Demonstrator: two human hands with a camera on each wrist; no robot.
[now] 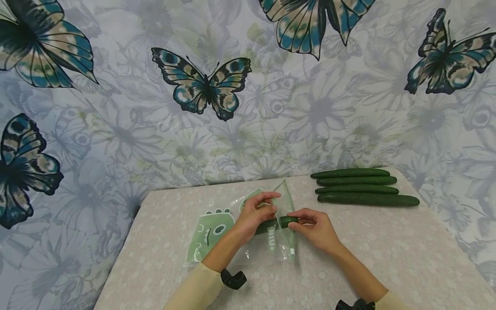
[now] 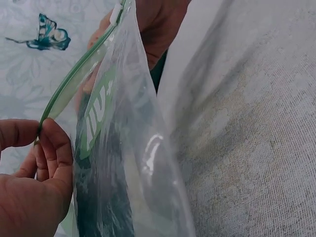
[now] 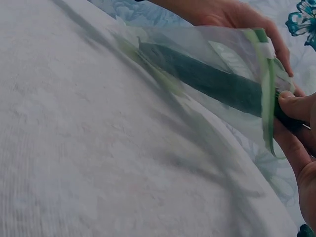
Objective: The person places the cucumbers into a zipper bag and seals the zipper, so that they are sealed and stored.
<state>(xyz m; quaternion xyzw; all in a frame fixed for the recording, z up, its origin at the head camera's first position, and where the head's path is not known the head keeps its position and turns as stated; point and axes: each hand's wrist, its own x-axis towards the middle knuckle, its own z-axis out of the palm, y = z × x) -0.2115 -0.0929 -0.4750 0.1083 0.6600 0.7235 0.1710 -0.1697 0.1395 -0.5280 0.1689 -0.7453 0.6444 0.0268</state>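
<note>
A clear zip bag point(image 1: 248, 252) with a green cartoon face and green zip edge lies on the table, its mouth toward the right. My left hand point(image 1: 253, 215) pinches the bag's green edge between thumb and fingers, seen close in the left wrist view. Most of one cucumber point(image 3: 212, 84) is inside the bag; its right end sticks out of the mouth. My right hand point(image 1: 315, 228) grips that end with thumb and fingers. A white slider point(image 1: 292, 251) sits at the near end of the zip edge.
Several cucumbers point(image 1: 368, 199) lie side by side at the back right of the table. The table point(image 1: 155, 258) has a pale patterned cover. Behind it hangs a butterfly-printed backdrop point(image 1: 321, 107). Black wrist devices point(image 1: 233, 280) are worn on both arms.
</note>
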